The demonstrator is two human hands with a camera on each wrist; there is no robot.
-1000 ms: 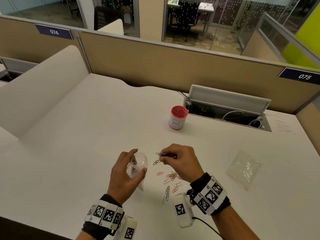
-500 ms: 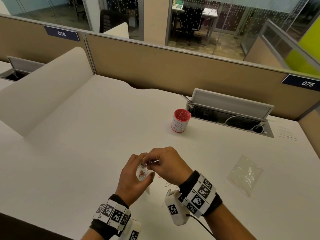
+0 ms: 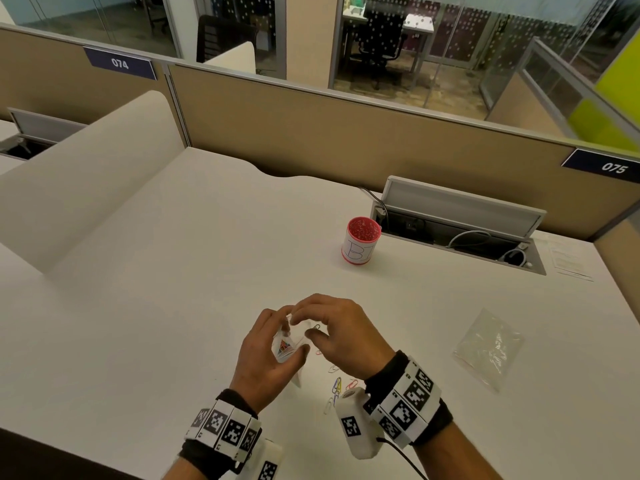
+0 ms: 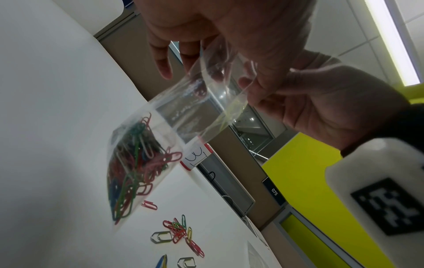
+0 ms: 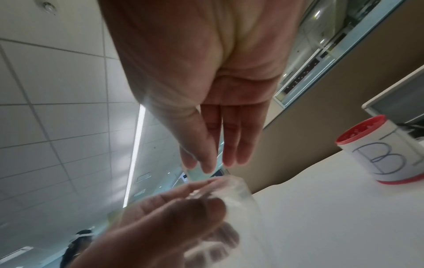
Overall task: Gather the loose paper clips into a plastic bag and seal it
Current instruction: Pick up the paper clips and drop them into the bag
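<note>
My left hand [image 3: 294, 337] grips a small clear plastic bag [image 3: 283, 349] upright just above the white desk [image 3: 173, 289], mouth held up. In the left wrist view the bag [image 4: 195, 112] hangs with a heap of coloured paper clips [image 4: 135, 168] in its bottom. My right hand [image 3: 304, 325] hovers over the mouth, fingers [image 5: 229, 145] straight and pointing down, tips at the rim. A silver clip [image 3: 316, 328] shows just under them. Several loose paper clips [image 3: 336, 386] lie on the desk below my right wrist, also seen as loose clips [image 4: 179, 230] beside the bag.
A red-rimmed white cup [image 3: 362, 244] stands beyond my hands. A second clear bag [image 3: 488, 348] lies flat at the right. An open cable box [image 3: 457, 230] sits against the tan partition [image 3: 311, 133]. A curved divider [image 3: 86, 168] borders the left.
My right hand lifted clips from the desk and moved left to the bag's mouth. Its fingers have since straightened. My left hand kept the bag raised.
</note>
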